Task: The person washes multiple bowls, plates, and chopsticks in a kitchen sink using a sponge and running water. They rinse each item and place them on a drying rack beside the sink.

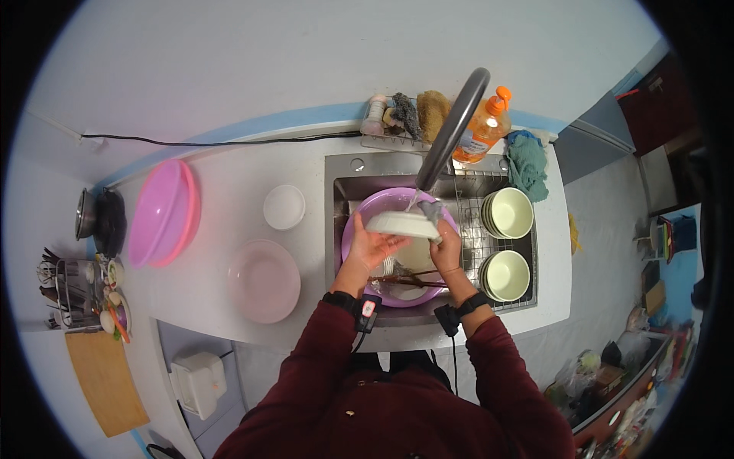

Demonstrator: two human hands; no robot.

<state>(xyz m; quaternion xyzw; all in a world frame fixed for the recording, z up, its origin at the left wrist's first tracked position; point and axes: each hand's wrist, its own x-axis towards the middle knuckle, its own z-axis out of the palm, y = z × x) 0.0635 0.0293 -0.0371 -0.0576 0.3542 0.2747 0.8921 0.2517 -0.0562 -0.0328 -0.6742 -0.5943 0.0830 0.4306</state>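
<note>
A pale bowl [401,224] is tilted on its side beneath the running faucet [453,129]. My right hand [447,249] grips its right end, and a grey cloth [430,211] is pressed there too. My left hand [370,246] has its palm turned up and fingers spread, close against the bowl's left end and underside; whether it bears any weight is hard to tell. Below both hands a purple basin [351,235] stands in the steel sink [338,186]. It holds water, brown chopsticks [410,281] and white dishes, partly hidden by my hands.
Two stacks of light-green bowls [509,212] stand on a wire rack [471,229] at right. An orange soap bottle [481,129], sponge basket [395,137] and green cloth [526,163] line the back. Left are a white plate [284,207], pink bowl [265,281] and nested basins [160,212].
</note>
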